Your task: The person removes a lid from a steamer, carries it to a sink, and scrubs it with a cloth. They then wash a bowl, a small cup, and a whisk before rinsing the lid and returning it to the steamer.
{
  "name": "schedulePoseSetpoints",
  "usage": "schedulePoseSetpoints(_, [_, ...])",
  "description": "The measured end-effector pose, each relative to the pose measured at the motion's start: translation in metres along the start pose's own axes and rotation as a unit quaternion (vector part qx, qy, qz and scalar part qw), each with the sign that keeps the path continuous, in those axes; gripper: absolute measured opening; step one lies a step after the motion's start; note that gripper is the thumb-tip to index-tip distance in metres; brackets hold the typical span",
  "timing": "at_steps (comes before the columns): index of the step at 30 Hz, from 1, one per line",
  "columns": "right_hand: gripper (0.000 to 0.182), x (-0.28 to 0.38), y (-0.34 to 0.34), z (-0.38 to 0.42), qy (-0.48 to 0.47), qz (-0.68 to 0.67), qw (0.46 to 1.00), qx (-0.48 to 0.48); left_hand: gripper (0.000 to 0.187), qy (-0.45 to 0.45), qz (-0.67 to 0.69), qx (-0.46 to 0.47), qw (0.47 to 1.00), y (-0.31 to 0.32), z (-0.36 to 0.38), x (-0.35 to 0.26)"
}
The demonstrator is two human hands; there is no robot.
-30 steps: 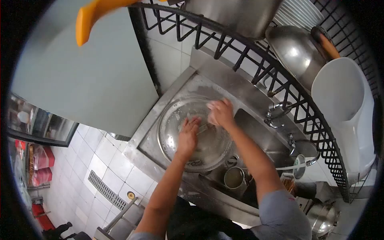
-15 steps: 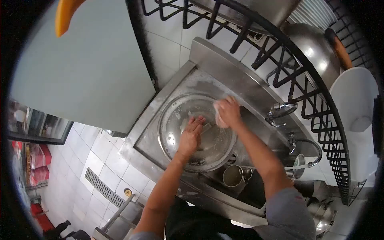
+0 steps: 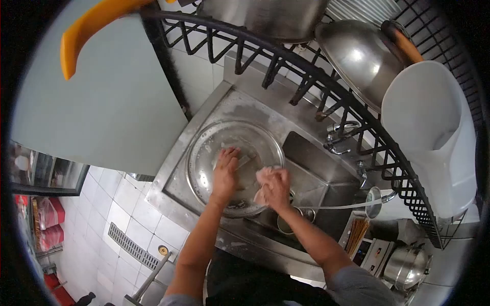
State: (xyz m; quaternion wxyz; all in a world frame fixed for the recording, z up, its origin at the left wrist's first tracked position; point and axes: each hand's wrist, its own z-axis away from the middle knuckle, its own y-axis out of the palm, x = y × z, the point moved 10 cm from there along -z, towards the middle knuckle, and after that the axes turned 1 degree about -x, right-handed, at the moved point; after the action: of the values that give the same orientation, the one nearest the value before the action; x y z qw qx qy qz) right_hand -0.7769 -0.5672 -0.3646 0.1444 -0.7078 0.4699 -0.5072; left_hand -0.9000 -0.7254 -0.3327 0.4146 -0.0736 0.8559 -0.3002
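A large round glass lid (image 3: 204, 158), wet and soapy, lies over the left basin of a steel sink (image 3: 176, 188). My left hand (image 3: 225, 171) presses flat on the middle of the lid, fingers spread, over its small handle. My right hand (image 3: 273, 186) is closed on a pale pink sponge or cloth (image 3: 261, 176) at the lid's near right rim.
A black wire rack (image 3: 326, 92) arches over the sink and carries a steel wok lid (image 3: 357, 56), a white plastic jug (image 3: 434, 132) and a big steel pot (image 3: 265, 18). Two taps (image 3: 339, 137) stand behind the right basin; a steel cup (image 3: 283, 224) sits below my right hand.
My right hand with the cloth has slid from the lid's far rim down to its near right rim. The left hand stays pressed on the lid. The view has shifted.
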Motion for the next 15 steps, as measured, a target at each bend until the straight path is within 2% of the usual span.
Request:
schedulePoseSetpoints(1, [0.026, -0.005, -0.002, -0.004, 0.0, -0.002, 1.0, -0.002, 0.04, 0.002, -0.002, 0.0, 1.0, 0.001, 0.0, 0.001])
schedulePoseSetpoints(3, [0.028, 0.0, 0.015, -0.018, -0.118, -0.034, 0.991, 0.057, 0.041, -0.009, 0.04, 0.016, 0.999, 0.006, 0.002, 0.009])
schedulePoseSetpoints(4, [0.028, -0.032, 0.012, -0.045, 0.024, -0.037, 0.999, 0.026, 0.041, -0.014, 0.039, 0.023, 0.999, 0.007, 0.003, 0.007])
schedulePoseSetpoints(7, [0.027, -0.037, 0.022, -0.089, 0.025, 0.035, 0.999, -0.006, 0.041, -0.016, 0.031, 0.029, 0.999, 0.001, 0.004, 0.002])
schedulePoseSetpoints(8, [0.025, -0.017, 0.02, -0.075, 0.026, 0.096, 0.995, 0.004, 0.043, -0.02, 0.025, 0.031, 0.999, 0.005, 0.004, 0.005])
schedulePoseSetpoints(9, [0.025, 0.004, 0.013, -0.057, 0.022, 0.099, 0.995, 0.0, 0.044, -0.025, 0.02, 0.029, 0.999, 0.008, 0.0, 0.008])
schedulePoseSetpoints(11, [0.026, 0.058, 0.017, -0.012, -0.102, -0.011, 0.991, 0.082, 0.045, -0.022, 0.014, 0.032, 0.999, 0.007, 0.0, 0.004])
schedulePoseSetpoints(15, [0.022, -0.018, 0.04, -0.057, -0.066, -0.044, 0.994, 0.077, 0.044, 0.009, 0.014, 0.062, 0.998, 0.007, 0.0, 0.002])
